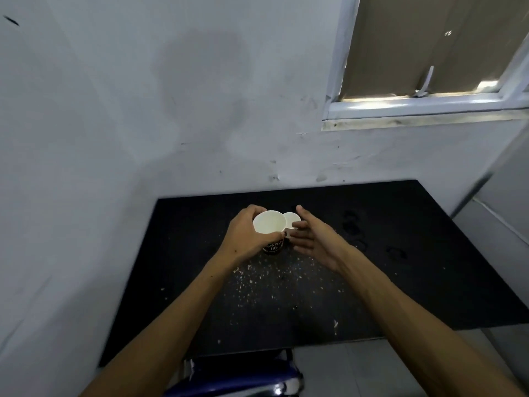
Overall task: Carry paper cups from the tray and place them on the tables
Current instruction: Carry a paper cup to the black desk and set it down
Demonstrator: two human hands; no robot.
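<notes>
— Cups first: where are they?

— Two paper cups sit over the black table [400,267], close to the middle of its far half. The nearer cup [269,223] is the larger in view, white inside with a dark printed wall; the second cup [292,219] is just behind and to the right of it, rims touching or nearly so.

— What is your left hand doing?

— My left hand [243,236] is wrapped round the nearer cup, fingers curled about its far side and thumb across the front near the rim. I cannot tell whether the cup's base rests on the table.

— And the right?

— My right hand [312,239] is loose and spread, palm turned toward the cups, fingers straight. Its fingertips [297,224] lie right at the second cup's side; I cannot tell whether they touch it. It holds nothing.

— Anything else around?

— Pale crumbs [266,279] are scattered on the table just in front of the cups. The table stands against a grey wall [143,110], a window [429,53] is up on the right, and a blue chair [237,376] shows at the near edge.
</notes>
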